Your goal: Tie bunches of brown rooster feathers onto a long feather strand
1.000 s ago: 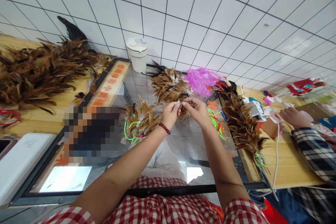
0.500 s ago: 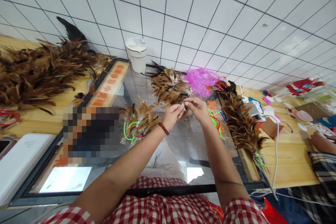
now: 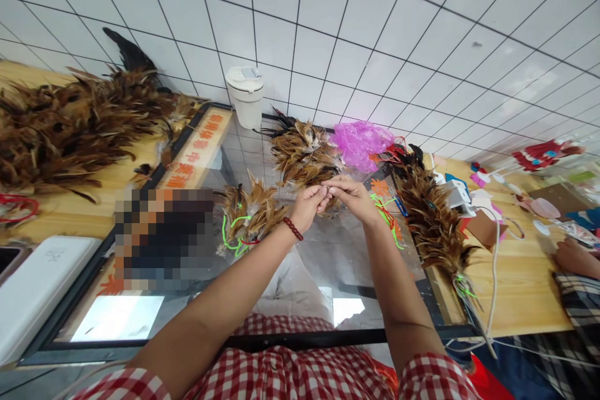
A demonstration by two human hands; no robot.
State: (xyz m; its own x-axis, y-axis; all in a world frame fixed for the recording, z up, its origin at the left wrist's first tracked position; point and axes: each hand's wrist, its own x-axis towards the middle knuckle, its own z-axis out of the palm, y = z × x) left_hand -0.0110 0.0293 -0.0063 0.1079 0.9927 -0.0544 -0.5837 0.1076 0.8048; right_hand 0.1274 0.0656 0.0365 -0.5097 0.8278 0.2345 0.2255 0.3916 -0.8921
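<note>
My left hand and my right hand meet over the glass tabletop, fingertips pinched together. Whatever lies between them is hidden by the fingers. Just beyond the hands is a heap of brown feathers with dark tips at its far end. A smaller bunch of feathers lies left of my left hand, bright green cord looped over it. To the right of my right hand are green and red cords and a blue pen.
A white lidded cup stands by the tiled wall, left of a crumpled pink plastic bag. A long feather bundle lies right; a big feather pile lies left, behind a white box. Another person's arm shows at far right.
My two hands have drawn closer, and the right fingers now cover the small dark bit that showed between the fingertips before. The surrounding things stay put.
</note>
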